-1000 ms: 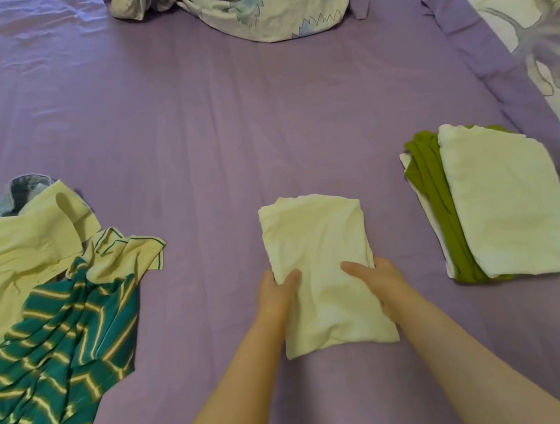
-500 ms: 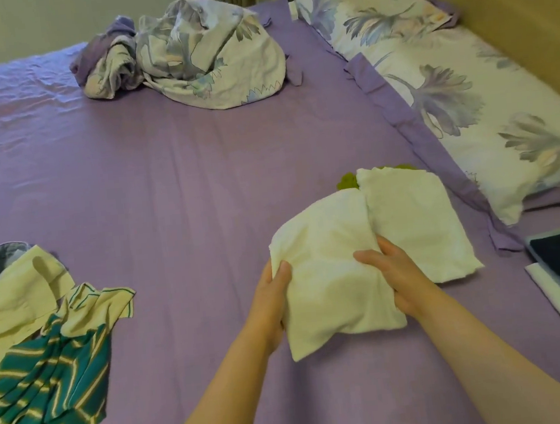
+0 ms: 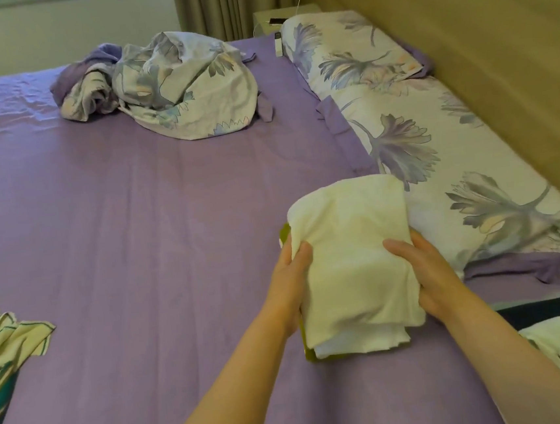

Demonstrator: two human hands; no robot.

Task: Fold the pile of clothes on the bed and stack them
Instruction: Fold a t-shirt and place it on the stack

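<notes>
Dim soft light, slight blur, wide-angle edge distortion

Purple-sheeted bed (image 3: pixel 119 227), floral pillows (image 3: pixel 436 149) along beige headboard (image 3: pixel 496 54). Crumpled floral duvet (image 3: pixel 174 85) at far side. Olive curtain (image 3: pixel 217 6), pale wall (image 3: pixel 49 29).

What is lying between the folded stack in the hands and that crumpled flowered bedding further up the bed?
Only bare purple sheet between the folded stack and the crumpled floral bedding, in the head view.

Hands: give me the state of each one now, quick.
Left hand: grips the left edge of the folded cream cloth, thumb on top.
Right hand: grips the cloth's right edge, thumb on top.
</notes>
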